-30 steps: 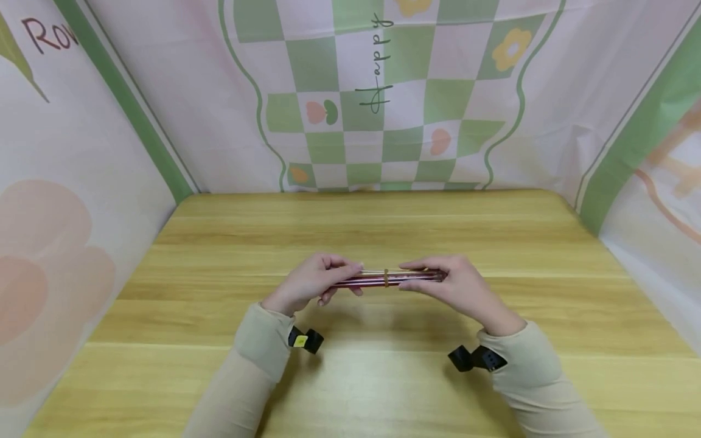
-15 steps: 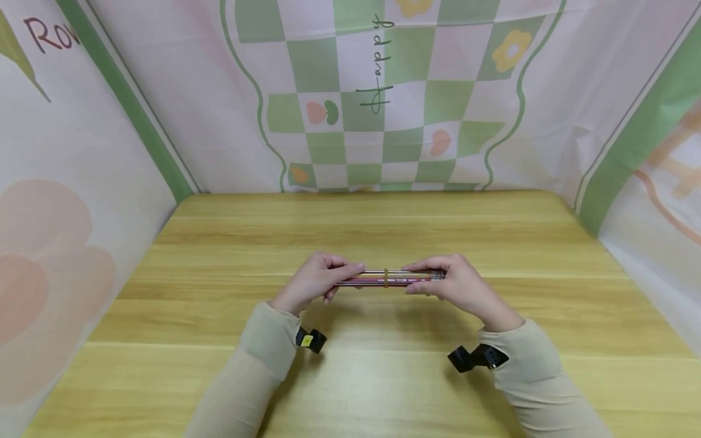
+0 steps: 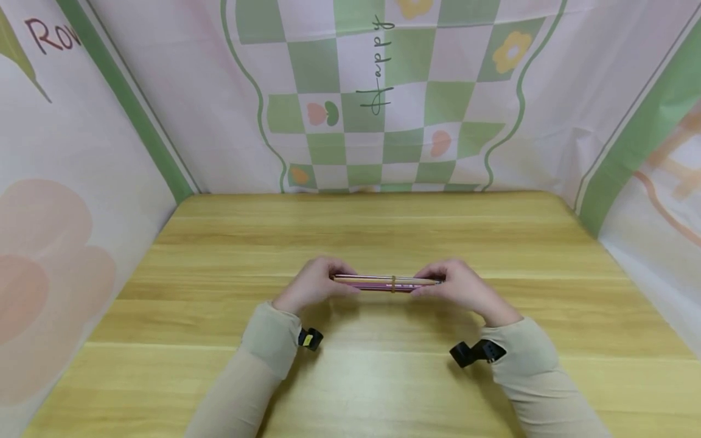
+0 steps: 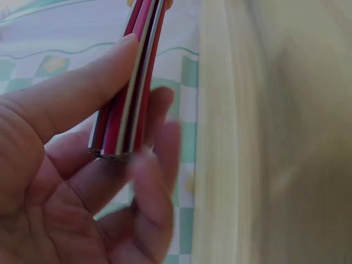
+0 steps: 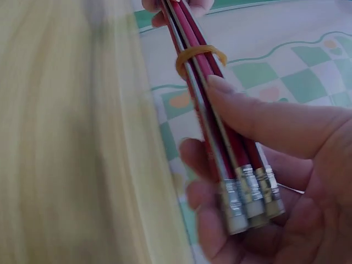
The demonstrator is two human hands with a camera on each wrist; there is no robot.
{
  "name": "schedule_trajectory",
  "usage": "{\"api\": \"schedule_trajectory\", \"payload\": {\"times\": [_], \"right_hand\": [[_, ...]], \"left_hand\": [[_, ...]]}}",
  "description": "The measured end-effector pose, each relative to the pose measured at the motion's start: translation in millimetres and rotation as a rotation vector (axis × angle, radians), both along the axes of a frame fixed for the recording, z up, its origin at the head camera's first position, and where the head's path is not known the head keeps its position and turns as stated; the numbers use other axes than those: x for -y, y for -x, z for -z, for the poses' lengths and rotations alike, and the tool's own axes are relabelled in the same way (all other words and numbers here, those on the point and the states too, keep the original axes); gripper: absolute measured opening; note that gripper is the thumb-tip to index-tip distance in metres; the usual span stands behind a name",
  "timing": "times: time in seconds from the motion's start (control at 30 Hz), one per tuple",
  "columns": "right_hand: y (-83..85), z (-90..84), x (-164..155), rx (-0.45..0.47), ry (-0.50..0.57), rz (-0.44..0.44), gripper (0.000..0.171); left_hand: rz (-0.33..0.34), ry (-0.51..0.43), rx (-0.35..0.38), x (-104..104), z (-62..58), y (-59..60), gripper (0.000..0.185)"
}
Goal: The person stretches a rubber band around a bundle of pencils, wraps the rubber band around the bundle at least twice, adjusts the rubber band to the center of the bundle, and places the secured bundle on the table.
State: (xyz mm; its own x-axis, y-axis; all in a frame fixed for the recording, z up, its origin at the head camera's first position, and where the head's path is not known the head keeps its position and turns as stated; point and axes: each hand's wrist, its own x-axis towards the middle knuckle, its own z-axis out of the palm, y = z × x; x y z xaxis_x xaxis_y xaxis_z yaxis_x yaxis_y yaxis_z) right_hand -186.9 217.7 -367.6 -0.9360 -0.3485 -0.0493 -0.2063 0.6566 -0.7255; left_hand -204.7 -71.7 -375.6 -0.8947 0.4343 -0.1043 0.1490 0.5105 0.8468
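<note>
A bundle of several red and silver striped pencils (image 3: 375, 283) is held level above the table between both hands. A tan rubber band (image 5: 198, 54) wraps round it near the middle. My left hand (image 3: 312, 285) grips the left end. In the left wrist view its thumb presses along the pencils (image 4: 124, 118) and the fingers curl behind; the ends there look flat. The right hand (image 3: 464, 286) holds the other end, its thumb lying just below the band in the right wrist view. White erasers (image 5: 239, 221) in silver ferrules show at that end, within the curled fingers.
The bundle is above a wooden table (image 3: 361, 231). A printed cloth (image 3: 378, 73) with green checks hangs behind the table, and more cloth stands at left and right. Black wrist cameras (image 3: 311, 339) sit by both sleeves.
The bundle has come slightly lower and a little to the right, and has rolled so other pencil sides show. The left thumb has shifted from over the pencils to their near side.
</note>
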Motion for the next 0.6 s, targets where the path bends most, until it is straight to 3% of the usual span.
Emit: {"api": "schedule_trajectory", "payload": {"times": [0.1, 0.23, 0.6], "right_hand": [[1.3, 4.9, 1, -0.015, -0.042, -0.034, 0.027], [2.7, 11.6, 2, -0.021, -0.084, -0.040, 0.030], [5.8, 24.7, 4, 0.010, -0.126, -0.053, 0.026]], "left_hand": [[-0.004, 0.090, -0.045, -1, 1.9, -0.1, 0.027], [-0.012, 0.168, -0.050, -3, 4.7, -1.1, 0.029], [0.028, 0.290, -0.060, -8, 12.7, -2.0, 0.025]]}}
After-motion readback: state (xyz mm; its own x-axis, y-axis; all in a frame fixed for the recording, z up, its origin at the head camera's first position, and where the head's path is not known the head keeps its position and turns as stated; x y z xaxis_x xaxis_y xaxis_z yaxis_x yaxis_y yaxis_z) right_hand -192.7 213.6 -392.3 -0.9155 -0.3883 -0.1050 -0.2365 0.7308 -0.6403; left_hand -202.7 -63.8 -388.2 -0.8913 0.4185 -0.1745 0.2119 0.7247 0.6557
